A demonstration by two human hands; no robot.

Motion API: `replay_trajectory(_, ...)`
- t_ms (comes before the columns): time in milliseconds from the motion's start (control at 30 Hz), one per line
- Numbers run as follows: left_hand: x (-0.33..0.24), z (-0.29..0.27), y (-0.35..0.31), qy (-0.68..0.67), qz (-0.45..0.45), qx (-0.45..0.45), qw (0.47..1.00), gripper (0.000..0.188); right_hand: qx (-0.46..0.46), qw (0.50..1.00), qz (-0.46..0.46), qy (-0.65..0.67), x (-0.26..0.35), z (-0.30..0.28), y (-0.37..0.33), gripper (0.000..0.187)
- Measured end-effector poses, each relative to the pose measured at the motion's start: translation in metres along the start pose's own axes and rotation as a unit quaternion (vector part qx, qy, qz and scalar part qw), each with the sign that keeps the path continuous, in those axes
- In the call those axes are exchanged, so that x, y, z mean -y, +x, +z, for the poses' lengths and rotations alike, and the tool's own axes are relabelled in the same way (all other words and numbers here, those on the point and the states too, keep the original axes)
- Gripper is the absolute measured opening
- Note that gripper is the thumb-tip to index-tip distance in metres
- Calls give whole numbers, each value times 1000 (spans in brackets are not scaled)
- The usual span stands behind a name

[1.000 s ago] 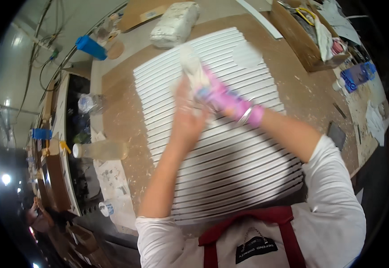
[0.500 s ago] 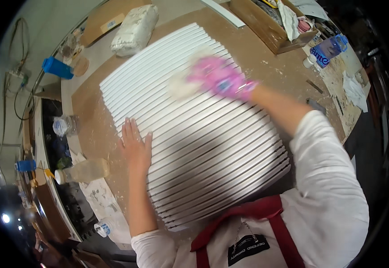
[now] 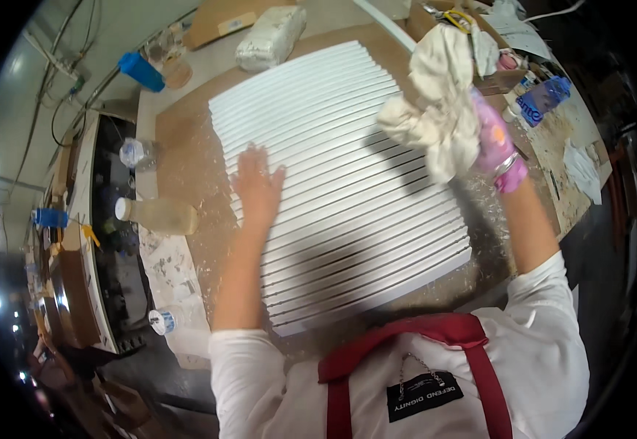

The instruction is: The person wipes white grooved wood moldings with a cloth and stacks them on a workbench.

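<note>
A row of long white strips (image 3: pixel 333 197) lies side by side on a brown board (image 3: pixel 179 146), with narrow dark gaps between many of them. My bare left hand (image 3: pixel 258 186) rests flat on their left side, fingers stretched out. My right hand (image 3: pixel 492 135), in a pink patterned glove, grips a bunched cream cloth (image 3: pixel 439 95). The cloth hangs above the far right edge of the strips and casts a shadow on them. Its folds hide part of the gloved fingers.
Left of the board stand a blue cup (image 3: pixel 141 71), a clear jar (image 3: pixel 137 152), a bottle of yellowish liquid (image 3: pixel 161 216) and another clear bottle (image 3: pixel 175 320). A white wrapped block (image 3: pixel 271 38) lies at the back. At right are an open box (image 3: pixel 497 80) and a blue-tinted water bottle (image 3: pixel 545 100).
My right hand has swung right, lifting the cloth from the strips. My left hand lies a little farther up the left side. The whole view has shifted somewhat.
</note>
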State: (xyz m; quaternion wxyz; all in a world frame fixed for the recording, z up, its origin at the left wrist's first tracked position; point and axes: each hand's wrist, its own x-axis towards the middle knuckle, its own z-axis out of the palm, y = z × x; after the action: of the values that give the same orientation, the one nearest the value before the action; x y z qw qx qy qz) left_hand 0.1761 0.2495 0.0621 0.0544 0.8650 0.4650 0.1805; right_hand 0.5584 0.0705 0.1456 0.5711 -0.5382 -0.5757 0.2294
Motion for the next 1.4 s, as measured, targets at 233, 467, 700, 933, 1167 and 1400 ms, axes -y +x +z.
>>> replay_trajectory(233, -151, -88, -75, -590, -50, 116, 798, 48, 85, 774, 306, 548, 76, 113, -71, 45)
replay_trajectory(467, -93, -159, -245, -395, -307, -68, 863, 52, 376, 892, -30, 251, 99, 197, -145, 55)
replay_trajectory(700, -75, -317, -374, -436, -277, -379, 768, 38, 463, 777, 160, 397, 116, 223, -166, 46)
replay_trajectory(933, -82, -315, -441, -305, -401, -270, 820, 37, 558, 780, -23, 280, 117, 222, -171, 40)
replay_trajectory(1167, -137, -305, -404, -296, -353, -158, 873, 47, 579, 773, 12, 258, 137, 196, -163, 51)
replay_trajectory(1400, -188, -294, -338, -508, -234, -67, 826, 40, 555, 784, -35, 275, 168, 210, -182, 83)
